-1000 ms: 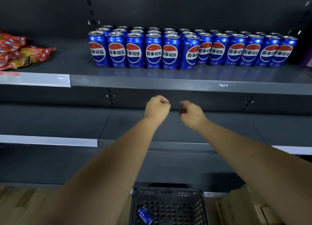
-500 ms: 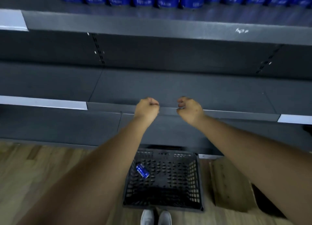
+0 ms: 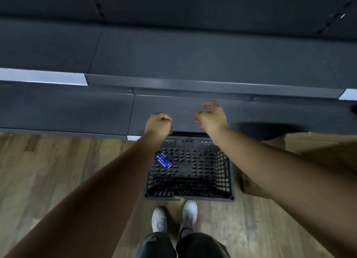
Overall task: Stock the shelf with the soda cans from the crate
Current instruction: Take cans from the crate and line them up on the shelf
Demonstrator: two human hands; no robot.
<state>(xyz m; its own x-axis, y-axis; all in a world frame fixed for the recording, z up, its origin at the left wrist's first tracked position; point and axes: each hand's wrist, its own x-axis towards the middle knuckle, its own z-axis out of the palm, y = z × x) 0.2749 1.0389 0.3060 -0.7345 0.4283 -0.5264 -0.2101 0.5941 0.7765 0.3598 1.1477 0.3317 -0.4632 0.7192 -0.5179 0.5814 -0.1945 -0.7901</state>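
- Where the floor (image 3: 48,170) meets the shelving, one black crate (image 3: 225,170) is seen from above, set on the wood just in front of the lowest shelf (image 3: 77,108).
- One can (image 3: 164,160) is counted in the crate. It is blue and is laid on its side on the perforated bottom, near the left wall and toward the far end.
- Two bare hands are stretched forward over the crate's far rim, near each other but apart, and the can is touched by neither.
- The left hand (image 3: 158,123) is curled into a fist with nothing gripped in it, and it is seen over the crate's far left corner.
- The right hand (image 3: 211,115) is loosely spread, its fingers bent and parted from the thumb, and nothing is held in it.
- Two dark shelves are counted: the lowest shelf beneath the hands and a second shelf (image 3: 193,54) above it.
- Three pale label strips (image 3: 42,77) are counted on the shelf edges: one at the left and one at the far right on the second shelf, and a short one on the lowest shelf just left of the crate.
- Two white shoes (image 3: 159,220) are seen just behind the crate's near rim, toes pointed toward it.
- One piece of brown cardboard (image 3: 253,184) is laid just right of the crate. Whether it is a box or a flat sheet cannot be told.
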